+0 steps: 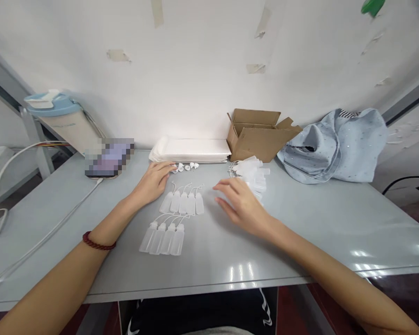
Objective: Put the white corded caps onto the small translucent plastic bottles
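Observation:
My left hand point(154, 182) rests at the back of the table, fingers stretched out and fingertips at a small row of white caps point(187, 167). Whether it touches the nearest cap I cannot tell. To the right, my right hand point(242, 204) hovers over the table with thumb and fingers apart, holding nothing. Between the hands lies a row of small translucent squeeze bottles point(183, 203), with thin curved white tails at their necks. Nearer me is a second row of such bottles point(166, 239). Behind my right hand is a heap of similar bottles point(253, 170), partly hidden by it.
A stack of white sheets or envelopes point(195, 149) lies against the wall, beside an open cardboard box point(256, 139). A light blue cloth bag point(349, 144) sits at the right. At the left are a phone point(110, 158) with a cable point(70, 211) and a large blue-lidded cup point(68, 123).

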The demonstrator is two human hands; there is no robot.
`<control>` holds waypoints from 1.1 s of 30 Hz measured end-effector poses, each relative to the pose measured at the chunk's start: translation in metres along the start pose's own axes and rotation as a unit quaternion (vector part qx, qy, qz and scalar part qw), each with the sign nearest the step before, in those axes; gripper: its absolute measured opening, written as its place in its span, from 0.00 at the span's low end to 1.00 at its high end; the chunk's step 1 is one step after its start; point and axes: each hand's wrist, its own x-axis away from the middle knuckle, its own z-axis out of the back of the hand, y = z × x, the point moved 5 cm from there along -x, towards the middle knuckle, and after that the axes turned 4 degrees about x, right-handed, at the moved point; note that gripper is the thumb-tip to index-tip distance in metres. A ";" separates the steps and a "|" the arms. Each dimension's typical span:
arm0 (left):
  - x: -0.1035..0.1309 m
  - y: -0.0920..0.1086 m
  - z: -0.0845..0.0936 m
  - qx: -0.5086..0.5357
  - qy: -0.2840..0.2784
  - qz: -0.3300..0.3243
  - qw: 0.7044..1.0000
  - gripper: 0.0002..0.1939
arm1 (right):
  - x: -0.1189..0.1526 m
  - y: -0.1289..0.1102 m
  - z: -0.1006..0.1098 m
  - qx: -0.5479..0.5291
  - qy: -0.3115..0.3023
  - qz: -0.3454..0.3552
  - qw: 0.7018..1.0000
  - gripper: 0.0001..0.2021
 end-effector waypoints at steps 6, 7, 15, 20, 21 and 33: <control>0.001 0.006 -0.001 -0.020 -0.005 -0.015 1.000 0.20 | 0.007 -0.016 -0.027 -0.041 -0.128 0.010 0.991 0.15; 0.002 0.007 -0.001 -0.025 -0.004 -0.015 1.000 0.20 | 0.007 -0.014 -0.030 -0.041 -0.135 0.006 0.990 0.16; 0.006 0.009 -0.003 -0.028 -0.034 0.015 0.999 0.20 | 0.006 -0.008 -0.035 -0.036 -0.163 -0.013 0.986 0.18; 0.007 0.007 0.001 -0.035 -0.053 0.039 0.997 0.19 | 0.006 -0.004 -0.034 -0.057 -0.164 -0.029 0.984 0.16; 0.007 0.007 0.002 -0.036 -0.056 0.042 0.997 0.18 | 0.006 -0.004 -0.034 -0.055 -0.167 -0.027 0.984 0.16; 0.009 0.019 0.023 0.012 -0.026 0.099 0.995 0.12 | 0.004 0.002 -0.030 -0.059 -0.120 -0.058 0.989 0.10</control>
